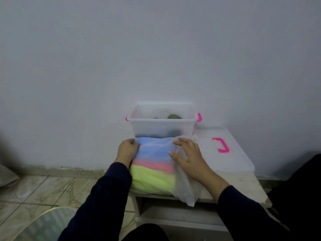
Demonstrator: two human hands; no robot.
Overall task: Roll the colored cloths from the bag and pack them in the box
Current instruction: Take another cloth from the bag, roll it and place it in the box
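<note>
A thin white bag (184, 186) lies on a small white table (243, 185), with blue (152, 150), pink (152, 166) and yellow-green (152, 180) cloths showing through it. My left hand (126, 149) grips the bag's far left corner. My right hand (188, 153) rests flat on the bag's right side, fingers spread. Behind the bag stands a clear plastic box (161, 126) with pink latches; a dark green rolled cloth (173, 117) lies inside it.
The box's clear lid (231, 162) with a pink handle (221, 145) lies on the table to the right. A wall rises right behind the box. Tiled floor (43, 188) and a round glass tabletop (45, 223) are at the lower left.
</note>
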